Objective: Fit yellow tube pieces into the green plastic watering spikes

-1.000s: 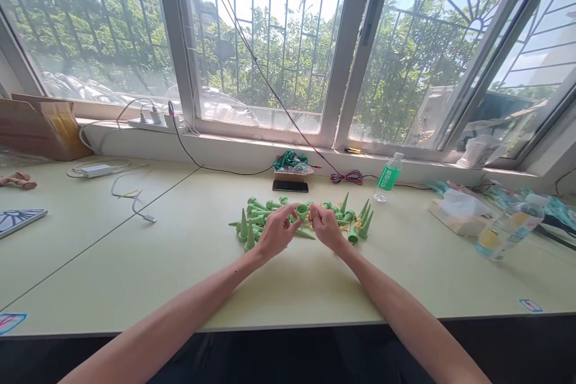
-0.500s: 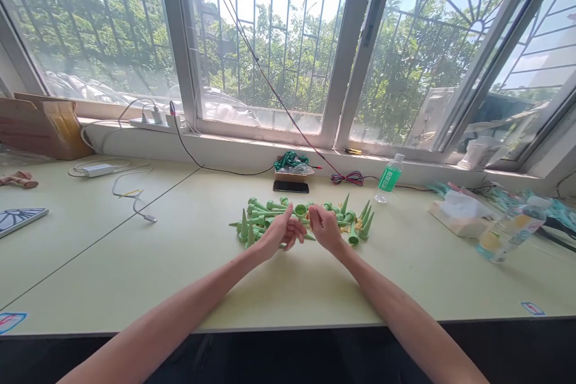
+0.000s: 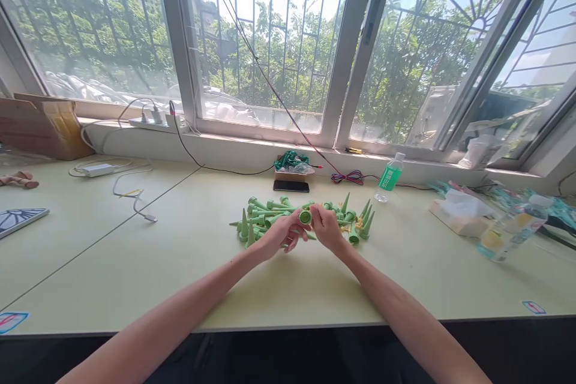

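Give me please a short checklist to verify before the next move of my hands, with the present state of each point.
1. Green piece held by left hand: ok, its thumb and fingers are at the rim.
2. Open end visible: ok, it faces the camera.
3. Something pinched in right hand: cannot tell, the fingers hide it.
4. Other green cones all standing point up: not ok, some stand, others lie.
5. Phone apart from the hands: ok, it lies beyond the cones.
6. Bottle with green label upright: ok, it stands to the right of the cones.
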A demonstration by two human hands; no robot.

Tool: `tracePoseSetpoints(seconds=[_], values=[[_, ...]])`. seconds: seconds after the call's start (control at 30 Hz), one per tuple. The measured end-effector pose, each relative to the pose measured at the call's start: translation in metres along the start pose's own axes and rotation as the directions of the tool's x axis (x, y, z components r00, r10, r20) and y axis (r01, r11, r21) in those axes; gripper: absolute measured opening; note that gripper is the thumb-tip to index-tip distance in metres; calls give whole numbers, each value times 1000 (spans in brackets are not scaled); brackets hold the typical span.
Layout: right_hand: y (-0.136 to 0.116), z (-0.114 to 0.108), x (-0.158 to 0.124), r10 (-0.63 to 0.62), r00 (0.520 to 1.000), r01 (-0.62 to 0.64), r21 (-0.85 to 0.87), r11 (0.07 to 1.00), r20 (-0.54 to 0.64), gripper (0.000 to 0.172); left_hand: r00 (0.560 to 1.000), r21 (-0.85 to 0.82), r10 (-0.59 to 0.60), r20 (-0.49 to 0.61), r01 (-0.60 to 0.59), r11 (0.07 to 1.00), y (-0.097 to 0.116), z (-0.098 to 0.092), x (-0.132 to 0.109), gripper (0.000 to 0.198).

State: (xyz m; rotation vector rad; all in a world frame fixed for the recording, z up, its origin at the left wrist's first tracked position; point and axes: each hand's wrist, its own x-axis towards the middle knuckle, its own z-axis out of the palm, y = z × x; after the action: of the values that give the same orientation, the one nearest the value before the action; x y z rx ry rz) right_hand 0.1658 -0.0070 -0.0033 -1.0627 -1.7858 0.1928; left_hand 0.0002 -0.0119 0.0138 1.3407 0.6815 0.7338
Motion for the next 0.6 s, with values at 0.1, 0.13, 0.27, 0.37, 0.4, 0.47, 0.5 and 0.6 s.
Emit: tracePoseSetpoints(seconds=[0.1,0.13,0.27,0.37,0.4,0.47,0.5,0.6], values=[[-1,-1,0,-18,1000,17,-24,1000,-8,38,1000,15,-11,9,11,1000,-1,-1,0,66],[-2,-1,0,-21,1000,21,-29,999,-9,38,1000,20,-10,10,10,1000,-1,-1,0,65],[-2,-3,1,-17,1000,17,-35,999,2,38,999,55,37,12,-38,998,0,0,-1,58],[-2,-3,1,-13,1000,13,-32,999,13,38,995,124,102,5,-102,987,0,1,-2,53],[-2,-3,1,-14,1000,15,-32,999,14,38,993,158,122,0,-121,980,-1,2,-2,51],[-2,-4,1,-21,1000,22,-34,999,15,38,988,231,157,-6,-151,961,-3,1,-1,47],[-2,-4,1,-25,1000,25,-35,999,17,39,985,262,173,-5,-165,951,-5,1,-1,44],[-3,-4,1,-31,999,32,-39,999,22,39,972,340,233,16,-224,913,-9,-2,1,39]])
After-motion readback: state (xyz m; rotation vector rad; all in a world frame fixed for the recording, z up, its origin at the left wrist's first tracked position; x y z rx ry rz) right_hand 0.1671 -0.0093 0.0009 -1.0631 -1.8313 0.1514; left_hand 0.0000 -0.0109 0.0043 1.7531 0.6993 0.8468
